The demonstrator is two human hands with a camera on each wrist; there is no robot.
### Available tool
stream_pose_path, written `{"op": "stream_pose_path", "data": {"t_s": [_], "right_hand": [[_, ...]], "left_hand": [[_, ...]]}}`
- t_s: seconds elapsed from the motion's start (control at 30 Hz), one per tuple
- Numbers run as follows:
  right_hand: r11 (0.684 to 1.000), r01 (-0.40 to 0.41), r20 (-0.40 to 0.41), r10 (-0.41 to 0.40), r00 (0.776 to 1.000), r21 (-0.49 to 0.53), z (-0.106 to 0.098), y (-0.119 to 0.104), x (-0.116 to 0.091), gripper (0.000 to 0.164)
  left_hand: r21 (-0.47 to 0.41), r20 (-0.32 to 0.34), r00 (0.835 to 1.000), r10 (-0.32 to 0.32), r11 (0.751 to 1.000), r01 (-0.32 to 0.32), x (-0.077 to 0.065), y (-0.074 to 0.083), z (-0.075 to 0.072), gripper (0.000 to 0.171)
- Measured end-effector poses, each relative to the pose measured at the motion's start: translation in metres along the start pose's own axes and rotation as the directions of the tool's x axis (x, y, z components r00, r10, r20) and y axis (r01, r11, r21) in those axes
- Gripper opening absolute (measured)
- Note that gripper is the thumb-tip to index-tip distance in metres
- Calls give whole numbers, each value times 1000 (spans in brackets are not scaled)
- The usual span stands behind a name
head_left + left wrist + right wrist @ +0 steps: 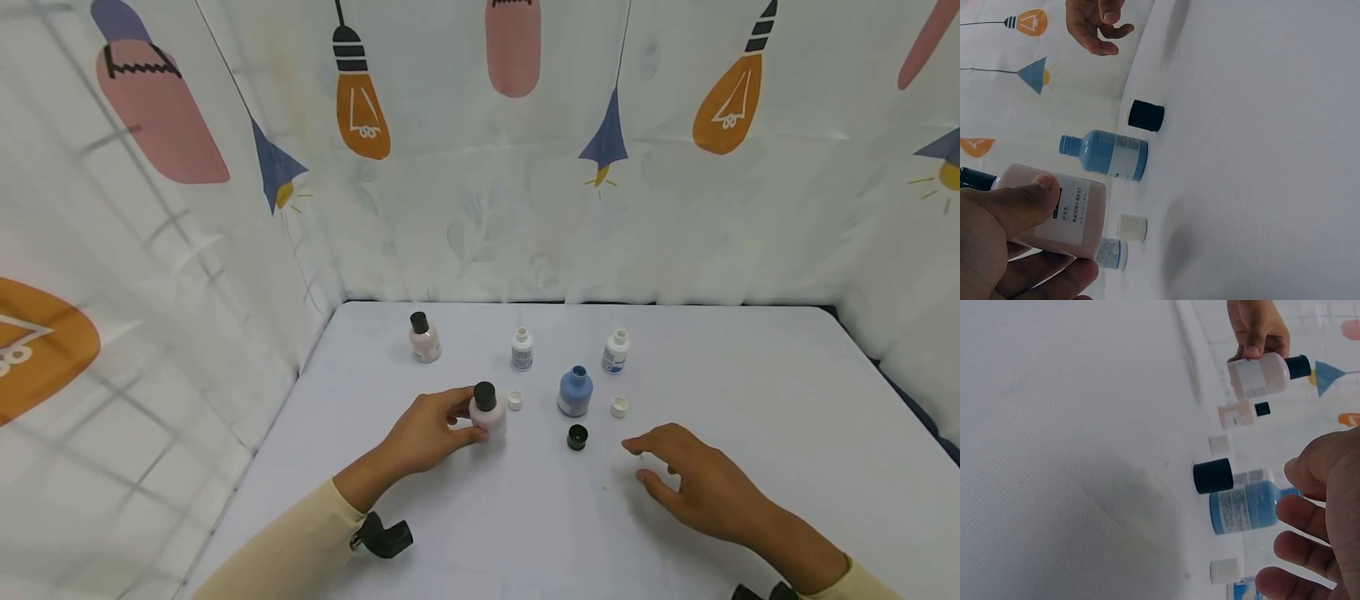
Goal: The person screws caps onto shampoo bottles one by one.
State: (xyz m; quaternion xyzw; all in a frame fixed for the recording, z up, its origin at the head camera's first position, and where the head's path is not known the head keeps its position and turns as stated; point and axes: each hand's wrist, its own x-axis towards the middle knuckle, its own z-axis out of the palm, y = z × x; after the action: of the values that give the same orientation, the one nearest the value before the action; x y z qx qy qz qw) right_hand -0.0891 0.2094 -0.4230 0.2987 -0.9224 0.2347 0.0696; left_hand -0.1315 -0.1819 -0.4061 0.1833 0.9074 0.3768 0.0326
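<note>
My left hand (429, 432) grips a pale pink bottle (489, 414) with a black cap, thumb on its label in the left wrist view; the bottle is held just above the table. My right hand (693, 483) hovers over the table at the right, fingers apart and loosely bent, holding nothing. Between the hands stands an uncapped blue bottle (575, 393), with a black cap (577, 437) on the table in front of it. Two small white bottles, one left (522, 350) and one right (616, 352), stand uncapped behind.
A white cap (515, 401) lies near the held bottle, and another white cap (618, 407) lies right of the blue bottle. A second pink bottle (425, 338), black-capped, stands at the back left. The white table (750, 375) meets a patterned curtain (465, 208) behind.
</note>
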Motion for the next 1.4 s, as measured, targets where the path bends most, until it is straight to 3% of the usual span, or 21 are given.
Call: {"op": "stream_pose_path", "data": {"t_s": [0.57,0.7,0.93,1.4], "right_hand": [[1000,-23,13,22,1000,9,-2,-1,2,45],[998,-56,38,55,998,7,-3,-1,2,45],[998,-65,41,65,997,4,-3,-1,2,45],[998,-63,35,63,997,10,-1,1,0,44]], "left_hand": [[-32,-118,982,-149,989,146,0,-25,-15,57],[-41,-130,978,-166,986,162,0,-32,-18,57],[-16,-158,977,-142,990,141,2,-44,-25,59],[-28,-172,958,-229,973,227,8,-67,-37,60]]}}
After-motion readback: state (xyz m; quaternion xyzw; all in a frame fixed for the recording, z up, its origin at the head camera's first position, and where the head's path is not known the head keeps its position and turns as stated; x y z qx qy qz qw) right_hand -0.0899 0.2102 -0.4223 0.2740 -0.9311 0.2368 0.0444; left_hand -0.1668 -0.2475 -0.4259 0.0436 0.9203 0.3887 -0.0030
